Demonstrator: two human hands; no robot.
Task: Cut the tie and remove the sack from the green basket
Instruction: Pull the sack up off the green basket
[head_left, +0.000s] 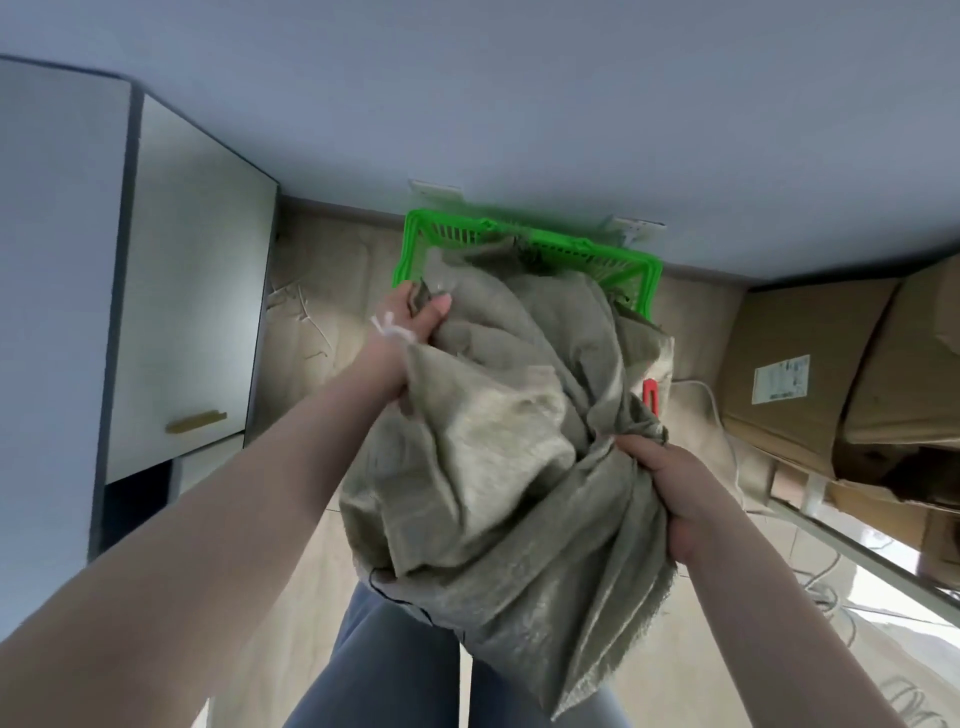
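A crumpled grey-green woven sack (498, 441) hangs in front of me, its far end still lying over the green plastic basket (631, 270) on the floor by the wall. My left hand (415, 319) grips the sack's upper left edge, and a white tie (387, 327) sticks out beside that hand. My right hand (670, 483) is closed on a bunched fold at the sack's right side. A red object (650, 397) shows just behind the sack near my right hand; what it is I cannot tell.
A white cabinet (192, 291) with a brass handle stands at the left. Cardboard boxes (831, 374) are stacked at the right, with a white cable and a metal rail below them. Loose strands lie on the floor (322, 291). My legs (384, 665) are below the sack.
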